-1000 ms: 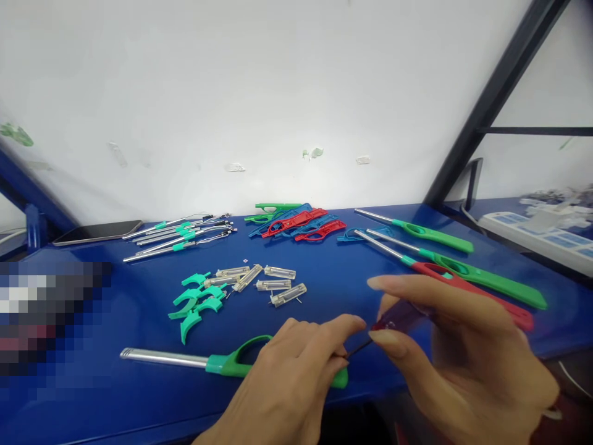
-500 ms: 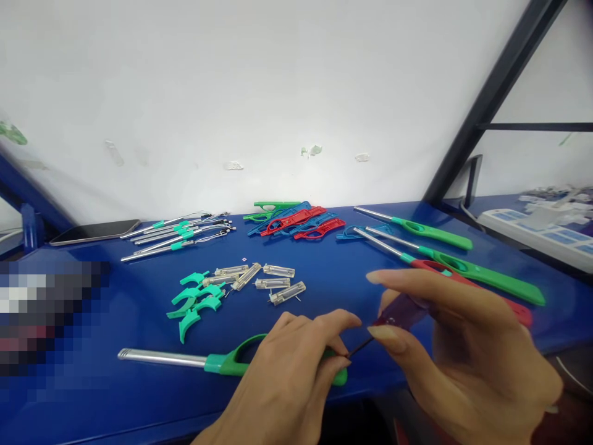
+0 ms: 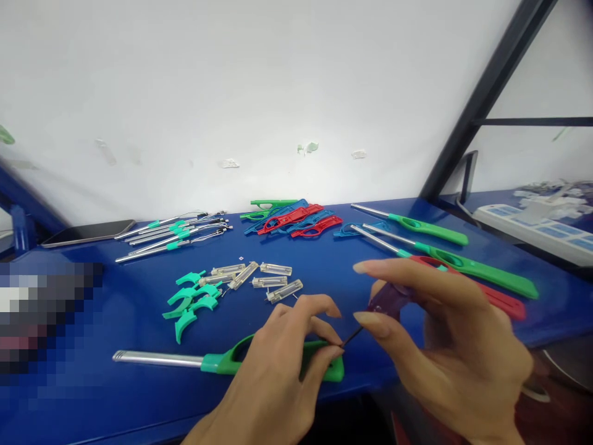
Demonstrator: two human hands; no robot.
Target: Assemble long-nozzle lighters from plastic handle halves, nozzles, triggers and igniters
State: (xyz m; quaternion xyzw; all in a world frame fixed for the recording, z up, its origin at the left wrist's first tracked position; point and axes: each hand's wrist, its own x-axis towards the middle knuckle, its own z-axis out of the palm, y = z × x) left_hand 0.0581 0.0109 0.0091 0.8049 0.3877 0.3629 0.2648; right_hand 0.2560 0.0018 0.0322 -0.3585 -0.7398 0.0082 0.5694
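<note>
A green gas lighter (image 3: 214, 363) with a long silver tube lies near the table's front edge. My left hand (image 3: 282, 361) is over its handle, hiding much of it. Thumb and a finger of that hand pinch together at the tip of a screwdriver (image 3: 386, 301); whatever small thing they hold is hidden. My right hand (image 3: 456, 337) grips the screwdriver's dark purple handle between thumb and fingers. Its thin shaft slants down to the left hand's fingertips, above the lighter's handle end.
Clear lighter tanks (image 3: 270, 282) and teal triggers (image 3: 186, 321) lie ahead. Metal tubes with wires (image 3: 155, 250) are at the left by a phone (image 3: 88, 232). Red, blue and green casing halves (image 3: 291, 217) are piled at the back; whole lighters (image 3: 486, 272) lie right.
The right hand and screwdriver have shifted slightly left. The left hand's forefinger has lifted a little, while its pinch stays at the screwdriver tip. The whole view has shifted slightly.
</note>
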